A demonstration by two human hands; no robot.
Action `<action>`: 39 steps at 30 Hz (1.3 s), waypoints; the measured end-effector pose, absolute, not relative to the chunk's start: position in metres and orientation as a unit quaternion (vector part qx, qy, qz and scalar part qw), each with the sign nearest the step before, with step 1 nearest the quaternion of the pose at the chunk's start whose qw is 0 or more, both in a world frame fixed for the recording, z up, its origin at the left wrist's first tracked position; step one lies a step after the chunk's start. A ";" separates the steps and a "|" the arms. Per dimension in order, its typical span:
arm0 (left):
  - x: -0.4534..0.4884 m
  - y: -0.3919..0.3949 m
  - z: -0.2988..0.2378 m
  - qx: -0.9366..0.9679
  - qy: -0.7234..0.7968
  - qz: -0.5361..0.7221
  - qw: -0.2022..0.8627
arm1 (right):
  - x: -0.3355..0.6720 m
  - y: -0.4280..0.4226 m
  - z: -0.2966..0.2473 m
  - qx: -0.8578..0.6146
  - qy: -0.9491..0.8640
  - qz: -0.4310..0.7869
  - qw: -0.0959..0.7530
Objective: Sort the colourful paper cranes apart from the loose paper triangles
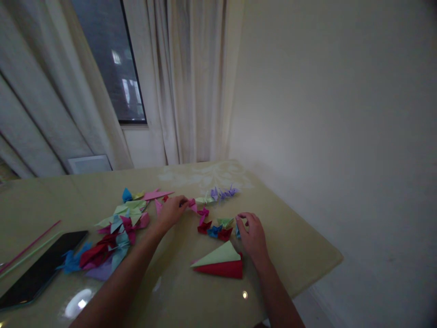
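Note:
My left hand (171,212) reaches over the table with its fingers pinched together at a small pink origami piece (192,204). My right hand (254,237) rests at the right end of a row of folded paper pieces, thumb and fingers curled around a small blue origami piece (238,231) that they partly hide. In that row are a red origami piece (204,227) and a green one (226,222). A magenta piece (202,214) lies between the hands. Behind it are purple origami cranes (223,193). Nearer me lies a pointed green and red folded paper (218,263).
A heap of colourful origami (118,234) spreads left of my left forearm. Farther left are a dark phone (44,269) and two thin sticks, one pink (34,244). The glossy table (290,255) meets a wall at right; curtains (194,82) hang behind.

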State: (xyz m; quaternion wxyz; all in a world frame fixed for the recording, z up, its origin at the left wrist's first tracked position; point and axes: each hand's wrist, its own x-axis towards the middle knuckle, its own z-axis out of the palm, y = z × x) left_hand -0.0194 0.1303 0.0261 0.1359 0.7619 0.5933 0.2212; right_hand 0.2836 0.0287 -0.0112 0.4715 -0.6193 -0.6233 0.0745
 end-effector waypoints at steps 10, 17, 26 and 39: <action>-0.060 0.140 0.030 0.757 0.625 0.156 0.107 | 0.285 0.029 -0.014 -0.634 -0.614 0.061 0.466; -0.074 0.140 0.027 0.777 0.609 0.061 0.145 | 0.287 0.030 -0.017 -0.663 -0.599 0.060 0.445; -0.054 0.133 0.033 0.797 0.574 0.068 0.176 | 0.282 0.030 -0.017 -0.658 -0.600 0.094 0.445; -0.051 0.086 0.057 0.826 0.496 0.025 0.266 | 0.280 0.037 -0.020 -0.604 -0.618 0.134 0.485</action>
